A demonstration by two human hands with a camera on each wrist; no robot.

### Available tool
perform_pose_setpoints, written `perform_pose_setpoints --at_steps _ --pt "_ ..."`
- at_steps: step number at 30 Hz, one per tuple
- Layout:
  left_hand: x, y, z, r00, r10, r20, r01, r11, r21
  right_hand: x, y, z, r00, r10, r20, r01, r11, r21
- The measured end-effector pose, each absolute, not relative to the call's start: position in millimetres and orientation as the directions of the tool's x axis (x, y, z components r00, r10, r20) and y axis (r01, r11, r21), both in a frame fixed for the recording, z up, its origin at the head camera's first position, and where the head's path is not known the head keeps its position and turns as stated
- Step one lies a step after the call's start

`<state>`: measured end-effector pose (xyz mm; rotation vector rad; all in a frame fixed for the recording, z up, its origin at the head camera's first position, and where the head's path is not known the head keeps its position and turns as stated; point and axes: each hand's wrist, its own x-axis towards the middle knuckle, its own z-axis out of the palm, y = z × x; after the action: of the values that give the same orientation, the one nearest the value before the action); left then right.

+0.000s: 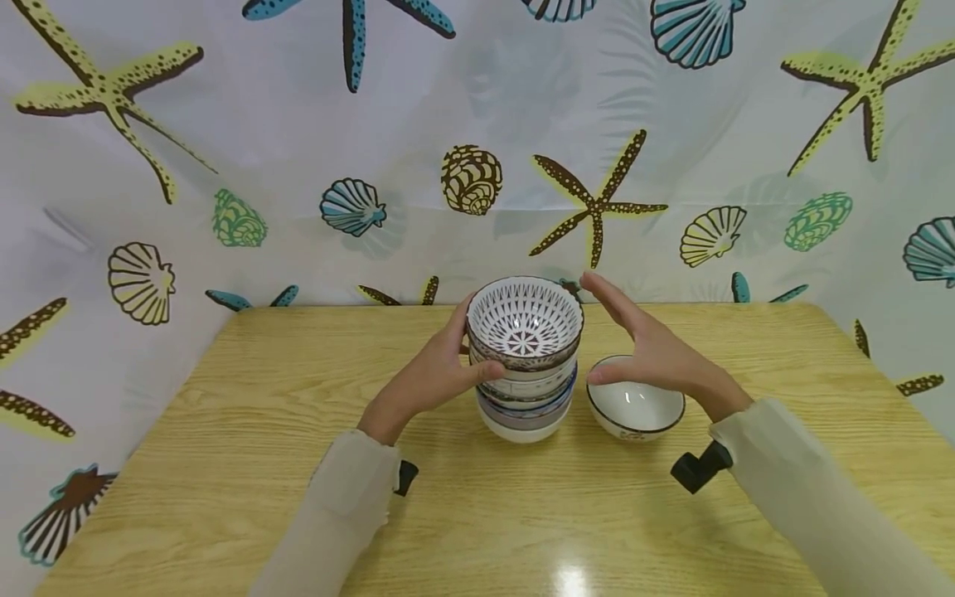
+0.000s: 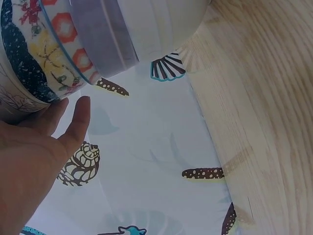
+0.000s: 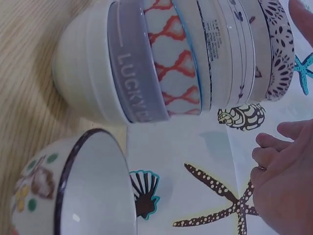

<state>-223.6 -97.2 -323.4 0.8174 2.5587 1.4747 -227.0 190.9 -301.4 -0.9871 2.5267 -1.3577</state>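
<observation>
A tall stack of nested bowls [image 1: 525,385] stands on the table, with a brown-and-white patterned bowl [image 1: 525,319] on top. My left hand [image 1: 433,373] holds the stack's upper left side, thumb at the front and fingers round the back. Differently patterned bowls show along the stack's side, one of them a mauve bowl [image 3: 132,63] with raised lettering. My right hand [image 1: 664,352] is spread to the right of the stack, apart from it and holding nothing. Below that hand sits a single white bowl [image 1: 642,406] with a dark rim and a floral outside.
The wood-grain table [image 1: 246,464] reaches back to a white cloth [image 1: 418,99] printed with starfish and shells. Both sleeves carry dark wrist devices, such as the right wrist device [image 1: 701,466]. The single bowl stands close beside the stack's right side.
</observation>
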Motion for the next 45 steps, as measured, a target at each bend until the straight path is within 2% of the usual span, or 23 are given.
perform_pose_setpoints --at_steps 6,21,28,36,45 --pt "-223.7 -98.3 -323.3 -0.856 0.480 0.190 0.405 0.397 0.824 -233.8 174.0 -297.0 -0.760 -0.611 0.220 -0.501 0.337 -0.797" --pt "-222.8 -99.1 -321.8 -0.851 0.487 0.197 0.415 0.393 0.820 -242.6 150.3 -291.0 -0.757 -0.609 0.236 -0.492 0.294 -0.820" --pt "-223.6 -99.6 -322.4 -0.848 0.486 0.211 0.426 0.387 0.818 -244.6 144.6 -293.8 -0.761 -0.610 0.221 -0.444 0.241 -0.863" --pt "-223.7 -98.6 -324.0 -0.847 0.488 0.208 0.420 0.378 0.825 -239.6 140.4 -293.5 -0.799 -0.561 0.219 -0.444 0.303 -0.843" --pt "-222.8 -99.4 -322.9 -0.846 0.492 0.204 0.420 0.381 0.824 -238.2 140.0 -296.3 -0.811 -0.531 0.245 -0.448 0.294 -0.844"
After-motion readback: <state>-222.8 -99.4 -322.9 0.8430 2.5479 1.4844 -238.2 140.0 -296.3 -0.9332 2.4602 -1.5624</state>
